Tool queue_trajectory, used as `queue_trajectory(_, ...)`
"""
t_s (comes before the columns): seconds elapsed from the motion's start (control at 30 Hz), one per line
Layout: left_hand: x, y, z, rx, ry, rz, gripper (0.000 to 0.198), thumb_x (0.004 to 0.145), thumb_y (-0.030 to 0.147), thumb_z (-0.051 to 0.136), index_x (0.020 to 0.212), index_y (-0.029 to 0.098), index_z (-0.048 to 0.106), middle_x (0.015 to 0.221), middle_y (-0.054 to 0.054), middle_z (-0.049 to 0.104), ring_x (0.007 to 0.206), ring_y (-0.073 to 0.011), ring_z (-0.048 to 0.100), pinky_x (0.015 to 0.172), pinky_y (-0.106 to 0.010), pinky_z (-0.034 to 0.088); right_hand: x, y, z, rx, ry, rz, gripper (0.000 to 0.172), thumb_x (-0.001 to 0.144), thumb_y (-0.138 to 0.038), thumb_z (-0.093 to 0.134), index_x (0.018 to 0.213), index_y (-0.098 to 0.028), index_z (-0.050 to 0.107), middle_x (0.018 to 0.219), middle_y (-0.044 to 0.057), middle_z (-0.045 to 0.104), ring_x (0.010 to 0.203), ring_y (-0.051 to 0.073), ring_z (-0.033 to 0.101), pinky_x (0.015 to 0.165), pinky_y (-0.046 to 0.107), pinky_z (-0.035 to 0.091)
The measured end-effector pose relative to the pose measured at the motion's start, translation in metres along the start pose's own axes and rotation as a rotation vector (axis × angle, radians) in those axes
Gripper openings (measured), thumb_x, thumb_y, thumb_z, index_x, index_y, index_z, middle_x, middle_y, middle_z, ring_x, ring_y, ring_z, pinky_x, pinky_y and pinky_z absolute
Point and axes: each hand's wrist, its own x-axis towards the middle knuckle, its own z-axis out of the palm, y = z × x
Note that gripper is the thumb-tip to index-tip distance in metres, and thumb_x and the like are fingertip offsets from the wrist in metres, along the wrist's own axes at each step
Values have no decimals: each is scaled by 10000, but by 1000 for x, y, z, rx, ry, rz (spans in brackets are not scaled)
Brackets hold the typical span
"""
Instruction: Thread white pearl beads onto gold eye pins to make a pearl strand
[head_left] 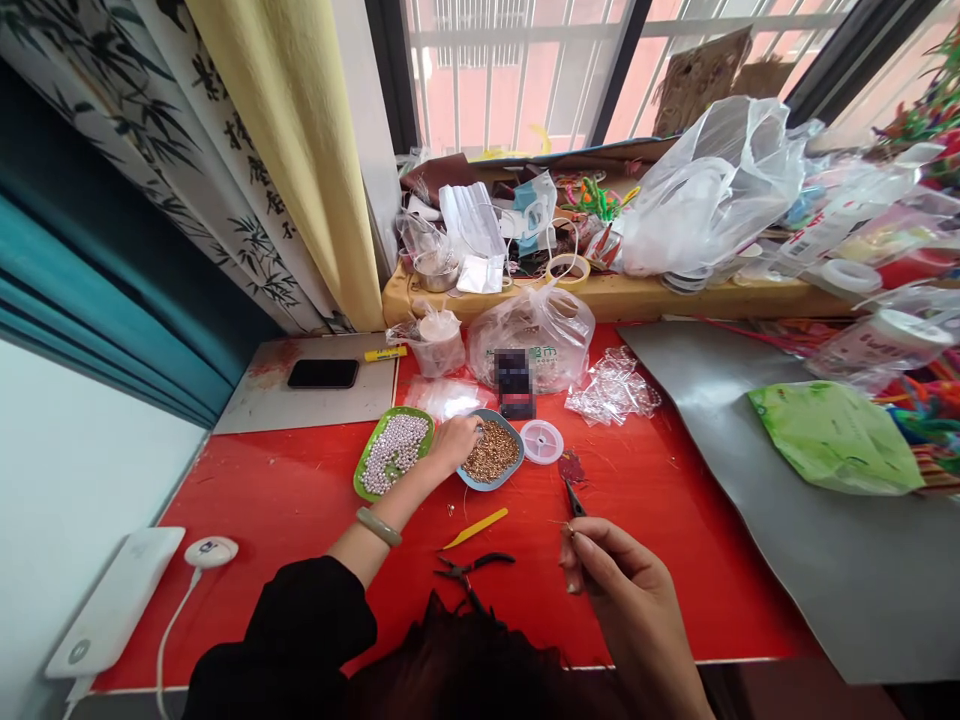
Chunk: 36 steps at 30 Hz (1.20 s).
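Note:
My left hand (454, 443) reaches to the upper left of a blue-grey dish (519, 462) of gold beads (489, 452). Its fingertips are together over the beads, and what they hold, if anything, is too small to make out. Beside that wrist is a green dish (365, 488) of pearly white beads (397, 446). Thumb and forefinger of my right hand (611, 560) pinch a thin gold wire (556, 521). Dark plier jaws (574, 498) point away just beyond these fingers; whether the hand also grips them is unclear. Yellow tweezers (477, 527) and black-handled pliers (472, 567) lie between my arms.
Near the dishes are a clear spool (541, 441), small clear bags (615, 388) and a tied plastic bag (555, 330). A phone (322, 374) lies at the back left. A grey sheet (720, 500) and green packet (832, 437) cover the right side; a cluttered sill runs behind.

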Motion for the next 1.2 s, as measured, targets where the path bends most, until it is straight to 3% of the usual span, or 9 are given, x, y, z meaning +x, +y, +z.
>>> queue_trajectory(0.23, -5, 5, 16, 10, -122, 202, 261, 884, 283, 539, 1116, 168, 566, 1154, -88, 586, 969, -214, 597, 812, -421, 510, -6, 3, 0, 6, 64, 6, 227, 597, -386, 793, 663, -189, 700, 531, -24, 615, 455, 67, 497, 486, 181, 396)
queue_trajectory(0.47, -14, -7, 16, 42, -41, 182, 255, 887, 270, 535, 1118, 167, 565, 1167, -89, 579, 989, -220, 590, 824, -429, 504, -3, 5, -2, 19, 72, 11, 233, 585, -393, 800, 659, -194, 703, 527, -25, 622, 448, 61, 500, 483, 174, 398)
queue_trajectory(0.63, -26, -9, 15, 41, -76, 206, 237, 889, 274, 532, 1097, 171, 576, 1142, -85, 592, 962, -208, 599, 806, -410, 513, 1, 9, -3, 15, 50, 7, 229, 586, -390, 801, 672, -200, 708, 530, -25, 629, 443, 60, 509, 478, 170, 407)
queue_trajectory(0.8, -24, -8, 16, 52, -33, 151, 236, 890, 269, 530, 1099, 170, 575, 1140, -85, 593, 960, -208, 600, 806, -412, 513, 4, 11, -8, -1, 12, 12, 238, 577, -387, 808, 662, -186, 712, 512, -8, 625, 425, 71, 511, 455, 181, 410)
queue_trajectory(1.2, -34, -8, 14, 30, -53, 144, 227, 891, 269, 527, 1090, 174, 581, 1143, -84, 594, 965, -206, 598, 814, -411, 511, -5, 11, -3, 35, 77, -6, 256, 564, -397, 809, 657, -181, 708, 513, -14, 620, 436, 74, 495, 469, 193, 395)
